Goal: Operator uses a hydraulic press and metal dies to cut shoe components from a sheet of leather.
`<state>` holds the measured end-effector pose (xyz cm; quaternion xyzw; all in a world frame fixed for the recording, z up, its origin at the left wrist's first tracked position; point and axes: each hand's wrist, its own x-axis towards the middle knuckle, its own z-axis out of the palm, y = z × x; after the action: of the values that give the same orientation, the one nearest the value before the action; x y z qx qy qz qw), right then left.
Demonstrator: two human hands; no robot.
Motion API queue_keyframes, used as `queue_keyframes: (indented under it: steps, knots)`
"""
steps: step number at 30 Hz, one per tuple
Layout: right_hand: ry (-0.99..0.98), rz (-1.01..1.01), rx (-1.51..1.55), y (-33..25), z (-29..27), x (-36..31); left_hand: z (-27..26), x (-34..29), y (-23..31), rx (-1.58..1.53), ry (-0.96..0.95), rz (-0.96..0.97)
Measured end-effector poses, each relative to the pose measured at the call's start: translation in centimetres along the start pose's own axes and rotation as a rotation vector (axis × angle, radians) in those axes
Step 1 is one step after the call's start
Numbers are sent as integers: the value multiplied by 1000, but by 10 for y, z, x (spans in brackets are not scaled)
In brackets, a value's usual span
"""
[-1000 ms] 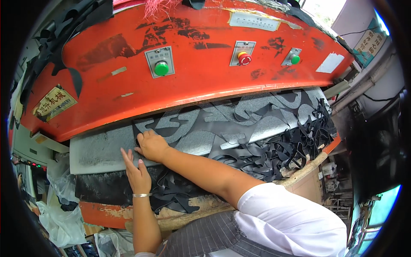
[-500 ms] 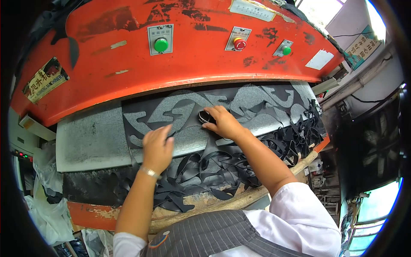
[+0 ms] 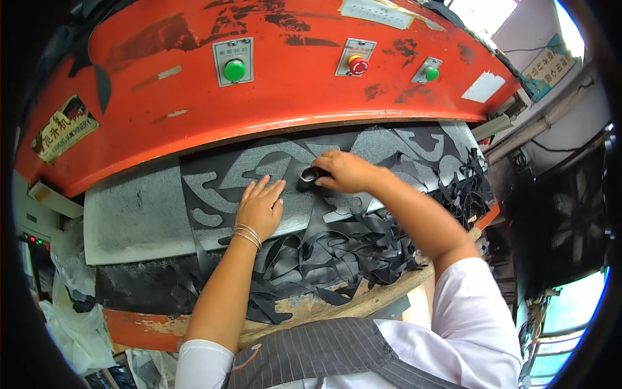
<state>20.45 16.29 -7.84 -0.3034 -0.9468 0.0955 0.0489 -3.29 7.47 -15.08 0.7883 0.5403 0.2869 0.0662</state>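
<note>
My right hand [image 3: 350, 172] grips a small black object [image 3: 308, 179] with a shiny metal rim, its fingers curled over the right side; the exact kind is hard to make out. It sits on or just above a black sheet [image 3: 208, 159] with curved shapes cut out. The grey cutting board [image 3: 139, 217] shows through those openings. Left of the object, my left hand [image 3: 260, 209] lies on the sheet, fingers stretched and slightly apart, holding nothing. Thin bangles circle that wrist.
A red machine beam [image 3: 285, 97] spans the far side, bearing green buttons [image 3: 234, 70] and a red button [image 3: 357, 65]. Tangled black scraps [image 3: 343, 256] lie along the board's near edge. A wooden rail [image 3: 363, 299] runs before me. Clear plastic bags [image 3: 81, 337] hang at the left.
My left hand has come down onto the sheet, moving slightly right with fingers spreading. The right hand keeps hold of the black object, now tilted differently; its elbow has swung outward.
</note>
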Motion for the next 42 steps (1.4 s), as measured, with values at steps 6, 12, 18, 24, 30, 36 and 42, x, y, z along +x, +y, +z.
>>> queue_keyframes:
  steps: [6,12,18,24,30,36,42]
  knots:
    - [411,213,136,-25,60,-5,4,1,5,-83,18,-35]
    - [586,119,227,-25,75,-14,0,5,2,-35,-3,-34]
    - [623,126,245,-29,75,-12,-2,6,9,-27,-19,-49]
    - [629,196,314,-33,53,-25,-12,0,7,-162,71,-126]
    - [1653,410,357,29,-92,-83,-110,32,67,-104,755,159]
    - [1553,828,109,85,-118,-91,-154,43,83,-63,603,95]
    - [1490,553,279,36,-95,-141,-141,-59,119,-150,209,-62]
